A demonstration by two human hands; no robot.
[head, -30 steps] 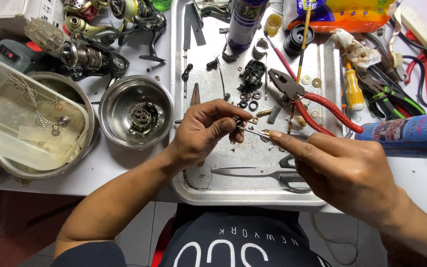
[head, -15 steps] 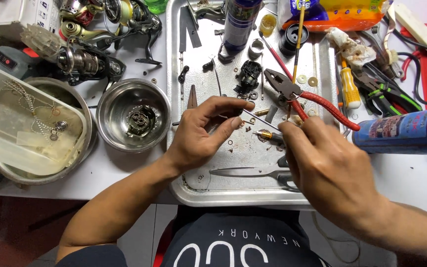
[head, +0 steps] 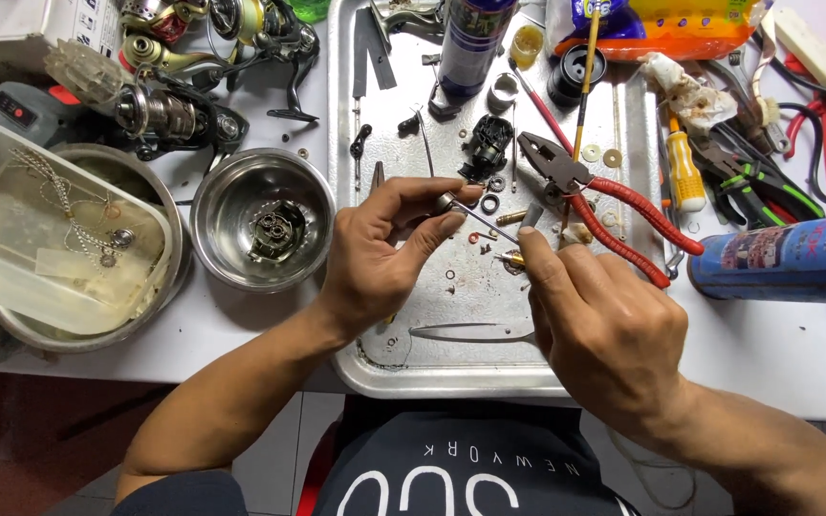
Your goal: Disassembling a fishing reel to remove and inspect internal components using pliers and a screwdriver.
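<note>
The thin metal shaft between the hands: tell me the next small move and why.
Probably slide the small brass part along the thin metal shaft. The left hand pinches the shaft's capped end over the metal tray, the right hand pinches its other end, and the brass part sits at the right fingertips.

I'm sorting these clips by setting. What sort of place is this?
Probably a small repair bench for fishing reels: spinning reels lie at the back, red-handled pliers and small loose parts sit on a metal tray, and a steel bowl holds a reel part.
</note>
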